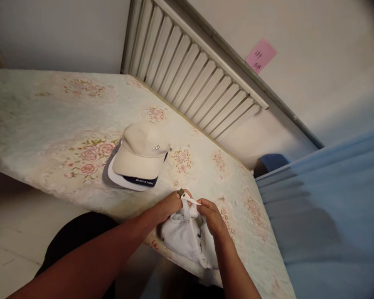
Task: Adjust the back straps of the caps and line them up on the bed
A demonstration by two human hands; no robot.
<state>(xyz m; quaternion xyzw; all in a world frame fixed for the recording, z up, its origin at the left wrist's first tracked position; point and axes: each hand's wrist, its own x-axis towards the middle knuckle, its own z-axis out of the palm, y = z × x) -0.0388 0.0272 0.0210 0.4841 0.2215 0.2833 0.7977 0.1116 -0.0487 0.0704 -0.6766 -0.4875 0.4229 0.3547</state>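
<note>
Left hand and right hand are both curled in, fingers pinched on the strap of a white cap; they're close together, though I can't tell if the fingertips touch. Going by the stack of caps, that white cap is off to its right and nearer the person, over the near edge of the flowered cloth; the stack sits on the same cloth.

Progress-wise, some caps are already piled up; there's a beige cap on top, with a navy brim and a white brim poking out below; no idea on the exact count. The white cap is apart from the stack with its strap in the fingers, so I'd guess work on that one isn't finished; fingers cover too much to tell if the strap is fastened.

No proper box or bag that I can spot; closest thing is the hollow of the white cap, where a small dark mark shows, maybe a label; the stacked caps look nested, my guess anyway. Behind the stack there's a radiator; a blue curtain hangs well off to its right.
</note>
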